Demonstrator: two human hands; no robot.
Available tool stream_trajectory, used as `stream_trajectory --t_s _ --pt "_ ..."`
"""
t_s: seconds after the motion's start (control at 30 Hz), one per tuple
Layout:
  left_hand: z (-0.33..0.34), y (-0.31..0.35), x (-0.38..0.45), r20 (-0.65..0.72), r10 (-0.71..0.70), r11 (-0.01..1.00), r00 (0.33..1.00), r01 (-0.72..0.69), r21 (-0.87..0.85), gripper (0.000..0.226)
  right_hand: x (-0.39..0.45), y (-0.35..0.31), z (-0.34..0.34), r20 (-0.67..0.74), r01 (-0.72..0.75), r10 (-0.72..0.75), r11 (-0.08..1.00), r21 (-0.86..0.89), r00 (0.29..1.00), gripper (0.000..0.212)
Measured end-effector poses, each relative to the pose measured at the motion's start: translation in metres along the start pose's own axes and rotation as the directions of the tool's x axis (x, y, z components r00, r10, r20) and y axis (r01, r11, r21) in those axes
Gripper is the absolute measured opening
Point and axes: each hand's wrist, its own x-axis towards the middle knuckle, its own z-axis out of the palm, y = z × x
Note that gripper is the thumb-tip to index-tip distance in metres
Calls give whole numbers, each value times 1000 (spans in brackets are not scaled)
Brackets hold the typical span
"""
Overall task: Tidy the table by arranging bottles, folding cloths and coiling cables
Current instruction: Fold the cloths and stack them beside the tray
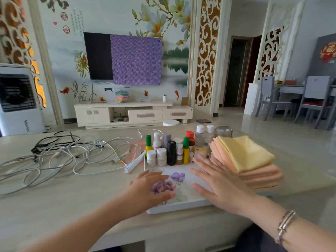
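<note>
From the head camera, the landmark is the white board with purple flowers (179,190) lying on the beige table (72,206) at its near edge. On the far part of the board stands a tight cluster of small bottles (174,150): two yellow ones with green caps, a black one, several white pill jars, a red-capped one and two clear ones with white caps; what they contain cannot be read. Just right of the board lies a stack of folded cloths (251,166), peach ones under a yellow one on top. Left of the board, a tangle of white, grey and black cables (69,153) sprawls uncoiled across the table, and a white bar-shaped item (135,163) leans at the board's left far corner.

The left hand (151,191) and right hand (218,186) are both above the board, fingers spread and straight, holding nothing. A bracelet (285,224) circles the right wrist.

Beyond the table, a low cabinet (132,113) stands under a wall-mounted television (98,55) half covered by a purple cloth (136,59).
</note>
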Motion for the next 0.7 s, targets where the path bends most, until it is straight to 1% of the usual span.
stream_trajectory --t_s 0.07,0.13,0.17,0.2,0.3,0.37,0.43,0.53,0.63,0.7 --pt "7 0 -5 71 76 997 995 -75 -24 80 -3 -6 5 58 33 -33 999 18 998 81" --pt "13 0 -3 99 127 992 987 -128 10 96 -2 -9 8 104 36 -40 999 38 994 78" --pt "15 0 -2 96 149 987 984 -153 39 100 0 -9 9 119 31 -37 998 50 992 78" --pt "16 -1 0 82 168 984 982 -173 51 99 1 -9 10 127 31 -38 998 58 991 79" --pt "21 -8 5 34 242 970 970 -243 19 88 6 -5 11 141 66 -75 996 67 987 83" --pt "24 -14 8 20 279 960 960 -280 31 83 9 -3 14 160 70 -84 993 91 983 85" --pt "23 -14 15 10 324 946 946 -324 29 76 11 0 13 173 35 -54 993 112 983 85" --pt "22 -11 30 2 393 919 919 -393 -33 69 19 8 15 180 -1 -21 993 119 983 83" --pt "25 -10 48 2 370 929 929 -370 -21 74 30 22 17 190 -14 -9 993 117 982 76" --pt "28 -10 60 -10 330 943 944 -331 -24 71 37 34 20 193 -12 -12 993 120 981 74"
